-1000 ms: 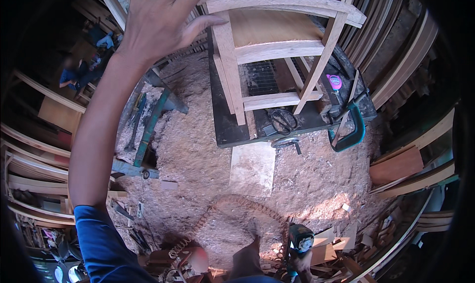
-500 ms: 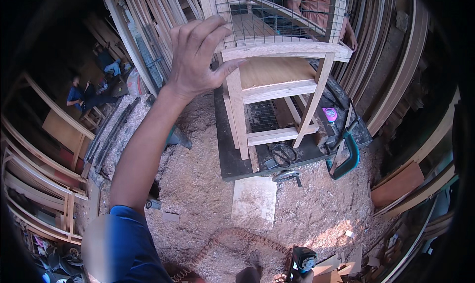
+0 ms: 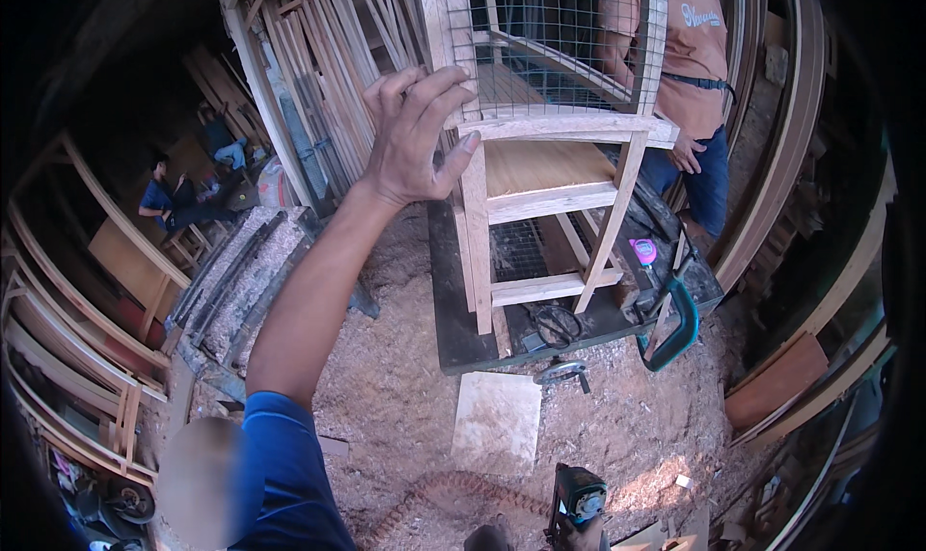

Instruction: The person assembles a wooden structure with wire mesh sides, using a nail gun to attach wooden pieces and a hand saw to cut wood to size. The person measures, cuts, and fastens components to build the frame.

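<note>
My left hand reaches up to a wooden cage frame with wire mesh on its upper part. Its fingers curl against the left corner post and the thumb presses at the joint under the curved rail. The frame stands upright on a dark workbench. At the lower edge, a black nail gun on a coiled orange hose is in my right hand, which is mostly hidden by the tool.
A co-worker in an orange shirt stands behind the frame. On the bench are a pink tape measure and a teal-handled saw. Long boards lean behind. Sawdust and a pale board cover the floor. Two people sit far left.
The view has tilted up, so the co-worker shows more fully and the frame sits lower in the picture. My left hand stays at the same corner post. The nail gun has shifted slightly.
</note>
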A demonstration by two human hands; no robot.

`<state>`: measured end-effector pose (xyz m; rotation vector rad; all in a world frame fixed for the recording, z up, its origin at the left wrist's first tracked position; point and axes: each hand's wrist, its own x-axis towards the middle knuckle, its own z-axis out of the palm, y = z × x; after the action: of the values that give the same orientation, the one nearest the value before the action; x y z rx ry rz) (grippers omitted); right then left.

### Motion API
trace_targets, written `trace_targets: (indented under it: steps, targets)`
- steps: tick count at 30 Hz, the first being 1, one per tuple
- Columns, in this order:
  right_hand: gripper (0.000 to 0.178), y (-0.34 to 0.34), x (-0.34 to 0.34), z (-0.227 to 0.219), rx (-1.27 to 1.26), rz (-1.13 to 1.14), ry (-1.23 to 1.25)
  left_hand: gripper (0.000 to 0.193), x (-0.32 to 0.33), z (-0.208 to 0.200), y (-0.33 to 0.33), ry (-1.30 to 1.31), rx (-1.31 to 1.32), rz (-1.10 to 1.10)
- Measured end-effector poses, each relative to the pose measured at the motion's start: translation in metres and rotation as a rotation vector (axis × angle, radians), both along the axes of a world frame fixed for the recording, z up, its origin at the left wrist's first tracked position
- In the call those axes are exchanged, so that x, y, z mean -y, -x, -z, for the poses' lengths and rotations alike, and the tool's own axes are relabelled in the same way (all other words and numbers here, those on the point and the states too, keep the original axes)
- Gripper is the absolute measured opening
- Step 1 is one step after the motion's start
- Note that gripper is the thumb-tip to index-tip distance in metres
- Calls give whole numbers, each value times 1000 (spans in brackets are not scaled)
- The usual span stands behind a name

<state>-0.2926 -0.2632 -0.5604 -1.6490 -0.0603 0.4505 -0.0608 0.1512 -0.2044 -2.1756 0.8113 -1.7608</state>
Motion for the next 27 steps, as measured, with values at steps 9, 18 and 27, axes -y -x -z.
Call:
trace_targets:
  steps: [9,18,27]
  targets:
    - [46,-9,-19,-37,94,-73,-151,51,-6,-2,1,-25,-55,10]
    - [54,-30,-33,-20,45,-108,-103,50,-12,-2,-3,-22,-126,129]
    - [56,-124,-109,-92,607,-117,70,49,-12,-3,-7,-58,-166,223]
